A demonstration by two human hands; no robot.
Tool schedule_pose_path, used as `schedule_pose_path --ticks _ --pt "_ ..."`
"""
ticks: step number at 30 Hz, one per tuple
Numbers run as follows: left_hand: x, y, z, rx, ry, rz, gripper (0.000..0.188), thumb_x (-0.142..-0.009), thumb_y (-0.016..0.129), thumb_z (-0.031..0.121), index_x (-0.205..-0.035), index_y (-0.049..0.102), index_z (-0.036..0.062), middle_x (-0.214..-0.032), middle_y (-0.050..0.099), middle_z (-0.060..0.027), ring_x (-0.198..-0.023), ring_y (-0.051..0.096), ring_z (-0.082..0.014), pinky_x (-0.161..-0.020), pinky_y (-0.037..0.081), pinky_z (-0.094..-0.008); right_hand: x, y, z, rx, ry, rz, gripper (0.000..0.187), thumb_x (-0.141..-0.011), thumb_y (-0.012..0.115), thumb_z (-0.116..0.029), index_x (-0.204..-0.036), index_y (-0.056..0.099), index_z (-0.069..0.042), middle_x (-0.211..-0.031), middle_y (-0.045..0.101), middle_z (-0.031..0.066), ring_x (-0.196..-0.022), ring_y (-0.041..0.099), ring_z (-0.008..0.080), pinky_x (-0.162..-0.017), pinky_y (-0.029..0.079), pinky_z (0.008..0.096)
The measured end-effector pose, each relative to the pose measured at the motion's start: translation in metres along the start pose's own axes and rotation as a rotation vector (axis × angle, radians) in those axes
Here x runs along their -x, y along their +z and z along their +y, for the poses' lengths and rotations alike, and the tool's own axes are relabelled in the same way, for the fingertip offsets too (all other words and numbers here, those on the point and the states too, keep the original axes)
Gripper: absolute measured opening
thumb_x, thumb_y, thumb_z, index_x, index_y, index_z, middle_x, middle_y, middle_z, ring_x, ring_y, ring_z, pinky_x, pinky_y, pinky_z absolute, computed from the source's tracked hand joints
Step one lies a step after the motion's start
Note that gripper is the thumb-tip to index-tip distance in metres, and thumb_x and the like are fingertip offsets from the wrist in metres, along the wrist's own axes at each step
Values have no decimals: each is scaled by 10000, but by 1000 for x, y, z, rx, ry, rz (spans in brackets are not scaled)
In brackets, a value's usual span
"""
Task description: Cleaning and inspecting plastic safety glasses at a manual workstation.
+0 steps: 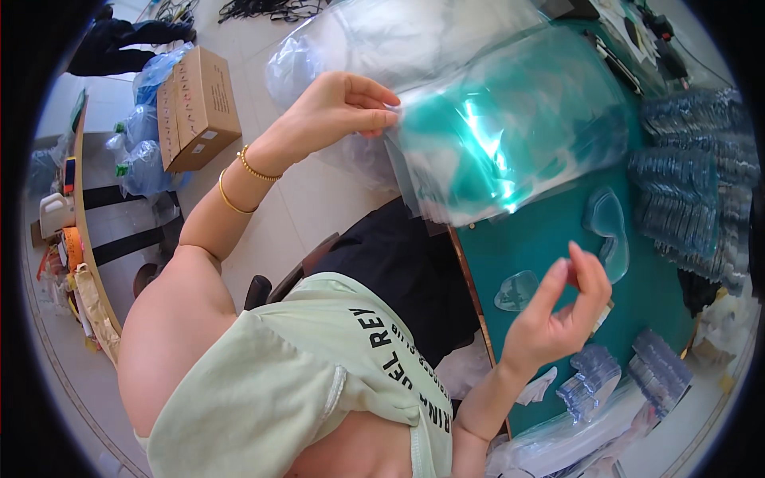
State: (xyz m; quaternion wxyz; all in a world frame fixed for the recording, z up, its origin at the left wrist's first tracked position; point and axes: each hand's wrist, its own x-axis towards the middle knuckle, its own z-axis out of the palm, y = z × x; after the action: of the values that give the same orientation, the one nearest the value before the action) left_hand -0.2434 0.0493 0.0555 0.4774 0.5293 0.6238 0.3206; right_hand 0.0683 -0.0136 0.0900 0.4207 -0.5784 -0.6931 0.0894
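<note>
A person's left hand pinches the corner of a stack of clear plastic sheets, which lies across the green counter and juts past its wooden edge nearest the wearer. The right hand hovers over the counter with its fingers loosely curled; whether the tips meet cannot be told. Just beside it are a small clear piece, near that same edge, and a curved clear shell. Nested clear plastic trays crowd the far edge; beyond the counter, a cardboard box sits on the floor.
</note>
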Motion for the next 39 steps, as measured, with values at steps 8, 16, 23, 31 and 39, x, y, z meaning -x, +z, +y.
schedule_pose_path --ticks 8,16,23,31,39 --pt "-9 7 6 190 -95 -168 274 -888 734 177 -1040 717 -50 -831 705 -60 -677 638 -84 -612 531 -211 -29 59 -25 -232 69 -297 128 -920 626 -29 -1029 694 -25 -1009 674 74 -837 631 167 -770 506 287" --pt "-9 17 23 42 -126 -289 207 -890 699 164 -908 699 -42 -658 636 -24 -515 581 -68 -475 458 -206 -29 75 -23 -238 111 -478 153 -942 610 -62 -1078 661 -15 -1060 650 104 -836 637 231 -752 523 350" --pt "-9 22 35 -59 -119 -352 201 -900 671 187 -886 694 -12 -640 597 1 -497 521 -48 -462 399 -208 -31 74 -19 -239 180 -485 163 -944 632 -111 -1065 688 -17 -1013 667 87 -858 641 181 -785 515 311" --pt "-7 25 39 127 -10 -457 194 -969 643 228 -903 612 48 -691 512 65 -577 428 -18 -517 331 -192 -27 79 -14 -28 -189 -300 396 -780 835 -184 -1113 667 -49 -1018 651 79 -844 609 207 -758 496 329" --pt "-13 34 29 267 280 -616 183 -1003 592 225 -954 583 49 -819 540 36 -700 469 -37 -626 396 -202 -34 77 -23 -529 329 -398 353 -793 852 -224 -1002 656 -18 -843 656 37 -718 599 123 -653 492 258"
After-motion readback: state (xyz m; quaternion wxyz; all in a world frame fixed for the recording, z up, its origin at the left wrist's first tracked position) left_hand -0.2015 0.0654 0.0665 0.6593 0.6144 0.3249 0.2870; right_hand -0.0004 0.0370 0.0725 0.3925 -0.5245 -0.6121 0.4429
